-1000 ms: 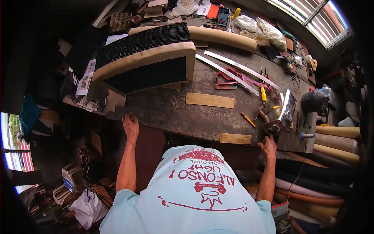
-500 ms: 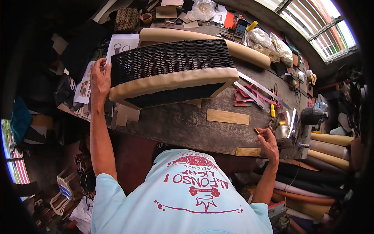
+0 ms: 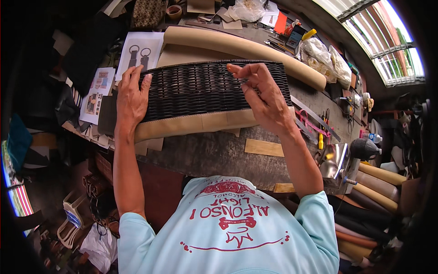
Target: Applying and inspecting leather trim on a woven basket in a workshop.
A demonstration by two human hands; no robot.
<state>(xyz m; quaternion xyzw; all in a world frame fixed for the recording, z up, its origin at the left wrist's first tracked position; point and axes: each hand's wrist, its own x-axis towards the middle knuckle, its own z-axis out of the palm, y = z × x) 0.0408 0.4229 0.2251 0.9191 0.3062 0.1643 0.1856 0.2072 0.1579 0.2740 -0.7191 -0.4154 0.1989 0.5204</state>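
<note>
Ideally, the left hand [image 3: 131, 102], fingers apart, steadies the black woven panel [image 3: 191, 93] at nine o'clock while the right hand [image 3: 269, 100], its fingers' hold unclear, works lightly toward three.

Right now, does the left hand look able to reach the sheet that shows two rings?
Probably yes. The left hand is at the left end of the woven piece, and the sheet lies just beyond it, its upper part uncovered, with nothing visible in between.
</note>
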